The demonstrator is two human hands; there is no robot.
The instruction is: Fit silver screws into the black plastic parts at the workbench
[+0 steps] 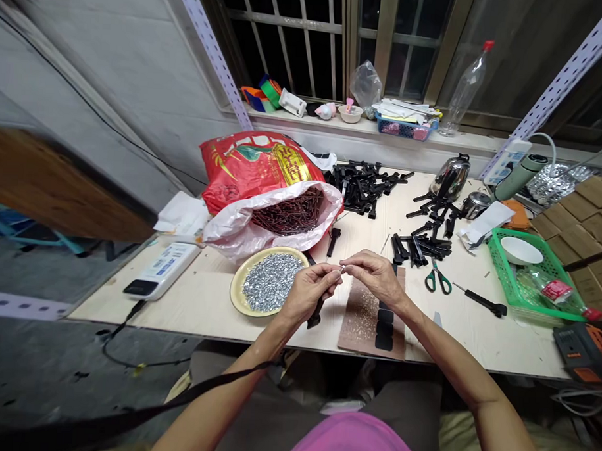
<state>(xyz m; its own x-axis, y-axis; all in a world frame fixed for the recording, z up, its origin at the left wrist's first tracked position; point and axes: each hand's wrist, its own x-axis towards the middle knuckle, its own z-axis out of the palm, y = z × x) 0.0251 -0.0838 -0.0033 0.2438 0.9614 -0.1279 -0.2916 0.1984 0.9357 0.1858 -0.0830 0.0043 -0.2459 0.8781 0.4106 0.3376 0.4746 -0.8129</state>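
Note:
My left hand and my right hand meet at their fingertips over the table, both closed in a pinch. A small silvery metal piece shows between them; its exact shape is too small to tell. Below my left palm a black handle sticks out; whether that hand grips it, I cannot tell. To the left stands a yellow bowl full of small silver metal pieces. A black-handled part with a thin metal shaft lies just beyond my fingers. Beneath my right hand is a brown board with black squares.
Behind the bowl a red sack opens onto dark reddish-brown screws. Black plastic parts lie heaped at the back, others nearer. Rightward are green-handled scissors, a screwdriver-like tool and a green basket. A white power bank lies left.

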